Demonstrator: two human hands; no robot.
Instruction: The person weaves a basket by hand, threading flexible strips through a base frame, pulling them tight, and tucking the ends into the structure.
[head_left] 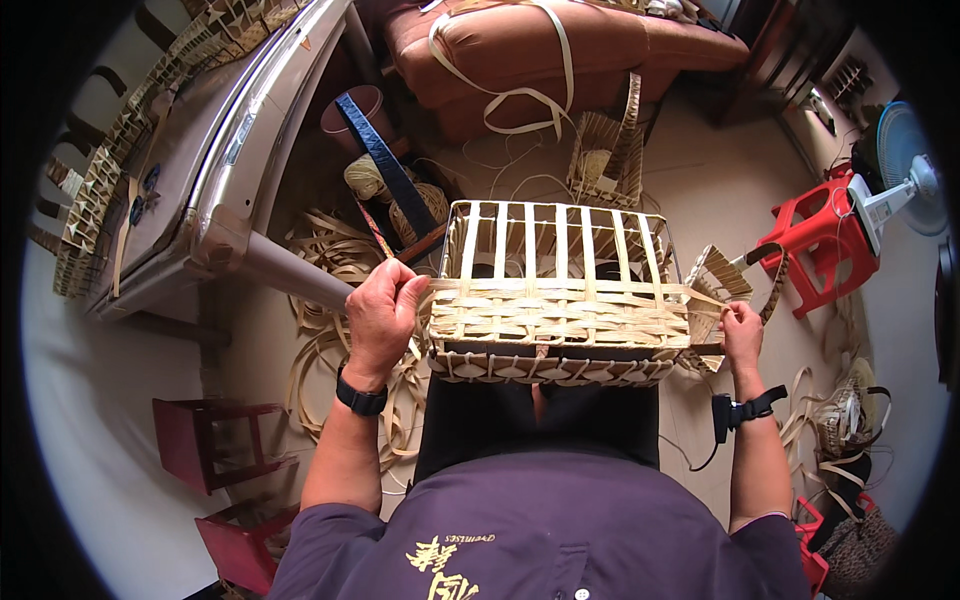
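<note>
A rectangular basket (560, 320) of pale flat strips on a dark wire frame rests across my lap. Its near part is woven closely; farther up, only upright strips with gaps between them show. A pale weaving strip (705, 297) runs across the top of the woven part and out past the right side. My right hand (742, 335) pinches its free end, a little apart from the basket. At the basket's left edge my left hand (382, 312) is closed, thumb against fingers, on the same strip where it leaves the weave.
Loose strips (325, 250) lie heaped on the floor at left, near balls of cord (365, 178). A table (225, 225) stands at the left. Smaller baskets (598, 150) sit beyond and to the right. A red stool (825, 245) bears a fan (905, 160); a brown sofa (480, 75) is at the back.
</note>
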